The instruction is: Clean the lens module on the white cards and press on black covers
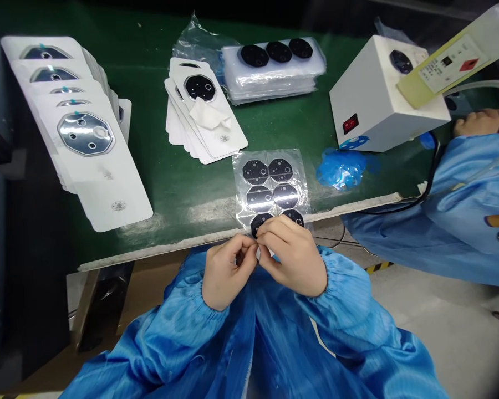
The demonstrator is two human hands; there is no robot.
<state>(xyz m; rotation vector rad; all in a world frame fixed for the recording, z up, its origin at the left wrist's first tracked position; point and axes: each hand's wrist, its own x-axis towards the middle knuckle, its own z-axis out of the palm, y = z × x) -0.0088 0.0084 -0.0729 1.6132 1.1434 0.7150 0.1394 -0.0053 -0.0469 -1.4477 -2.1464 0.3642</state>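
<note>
A clear plastic sheet (241, 191) bearing several black octagonal stickers lies at the table's front edge, its near end under my hands. My left hand (229, 270) is closed in a pinch, fingertips meeting those of the other hand at the sheet's near edge. Also pinching there is my right hand (293, 255), covering part of the lowest stickers. Whatever sits between the fingertips is too small to make out. Beyond the sheet, white panels (233, 141) lie fanned in a pile; the top one carries a black octagon and a crumpled white cloth (210, 115).
At left stands a larger fanned stack of white panels (128, 205) with shiny octagons. A bundle of plastic sheets (270, 77) lies at the back. To the right are a white box (363, 94) with a red switch, a yellowish bottle (424, 83), blue film scraps (341, 168) and a co-worker's sleeve (466, 166).
</note>
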